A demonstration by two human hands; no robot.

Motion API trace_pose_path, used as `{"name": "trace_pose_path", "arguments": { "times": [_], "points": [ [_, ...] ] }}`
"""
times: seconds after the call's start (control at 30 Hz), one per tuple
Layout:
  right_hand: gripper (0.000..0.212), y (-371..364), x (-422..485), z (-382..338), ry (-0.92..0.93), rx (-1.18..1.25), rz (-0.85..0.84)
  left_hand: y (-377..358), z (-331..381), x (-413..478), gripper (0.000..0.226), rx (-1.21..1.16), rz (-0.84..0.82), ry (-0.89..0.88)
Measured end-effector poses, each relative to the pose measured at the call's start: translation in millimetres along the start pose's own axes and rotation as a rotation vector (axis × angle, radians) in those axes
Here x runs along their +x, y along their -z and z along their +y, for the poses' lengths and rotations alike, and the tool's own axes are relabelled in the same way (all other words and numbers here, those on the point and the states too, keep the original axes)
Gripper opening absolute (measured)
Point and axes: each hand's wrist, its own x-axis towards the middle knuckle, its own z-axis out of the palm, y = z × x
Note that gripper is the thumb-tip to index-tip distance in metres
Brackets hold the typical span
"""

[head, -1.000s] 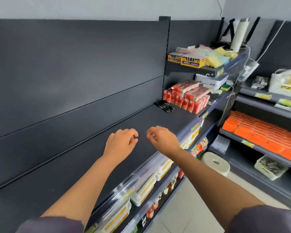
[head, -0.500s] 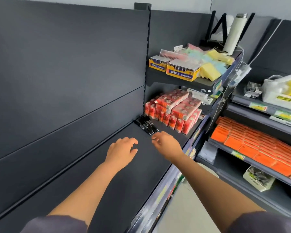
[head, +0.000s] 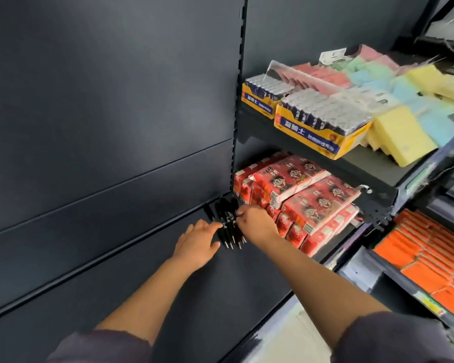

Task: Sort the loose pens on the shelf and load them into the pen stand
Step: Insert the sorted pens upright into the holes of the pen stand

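The pens (head: 228, 226) lie at the back edge of the shelf (head: 152, 289), red packs (head: 312, 203) just right, bare room leftward. Both hands have reached them: left hand (head: 197, 242) straight-fingered alongside, right hand (head: 257, 226) pinching pens.

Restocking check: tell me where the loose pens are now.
Head view, centre: black pens lie on the dark shelf, left of the red cartons, between the left hand and right hand.

Black pens (head: 230, 229); dark grey shelf (head: 142, 297); red cartons (head: 315, 203) printed with cartoon faces; yellow-and-blue boxes (head: 323, 137); orange packs (head: 430, 258).
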Motion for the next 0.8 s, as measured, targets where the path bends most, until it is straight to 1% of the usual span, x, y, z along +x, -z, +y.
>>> {"name": "trace_pose_path", "arguments": {
  "times": [0.1, 0.23, 0.37, 0.47, 0.57, 0.7, 0.8],
  "points": [
    [0.027, -4, 18, 4, 0.007, -0.034, -0.049, -9, 10, 15, 0.047, -0.034, -0.009, 0.069],
    [0.031, -11, 34, 5, -0.003, -0.123, -0.097, -19, 17, 27, 0.044, -0.058, -0.023, 0.125],
    [0.029, -16, 41, 2, -0.029, -0.163, -0.147, -19, 18, 32, 0.029, -0.053, 0.004, 0.203],
    [0.026, -19, 43, 0, -0.037, -0.166, -0.158, -15, 12, 31, 0.028, -0.038, 0.034, 0.261],
    [0.024, -20, 42, -3, -0.023, -0.133, -0.124, -11, 1, 26, 0.027, 0.01, 0.063, 0.303],
    [0.019, -23, 39, -12, 0.033, -0.137, -0.049, -6, -7, 24, 0.038, 0.022, 0.073, 0.346],
    [0.013, -29, 37, -21, 0.077, -0.227, -0.062, -5, -14, 22, 0.054, 0.009, 0.067, 0.344]
  ]
}}
